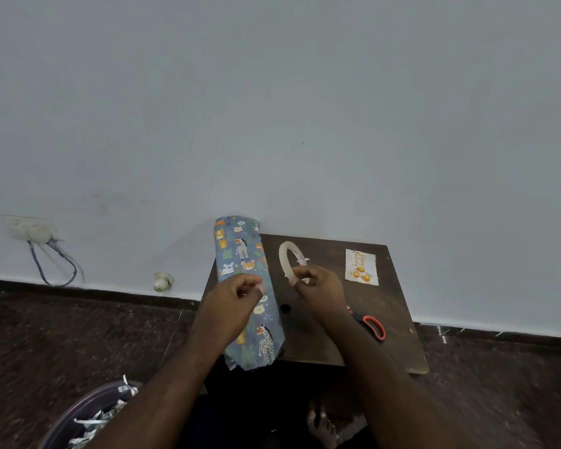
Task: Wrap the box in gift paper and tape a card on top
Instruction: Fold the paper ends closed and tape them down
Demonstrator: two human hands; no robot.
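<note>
Wrapped box: long side papered, near end unfolded, on table left edge | tape roll: right of box, right hand gripping | left hand: pinching tape piece | card: right of box, unattached | scissors: idle

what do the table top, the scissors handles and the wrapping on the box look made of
Table top: dark brown wood or laminate, matte, with a chipped near corner.
Scissors handles: smooth plastic, red-orange and black.
Wrapping: thin printed paper with cartoon animals; creased, with a ragged near end.
</note>
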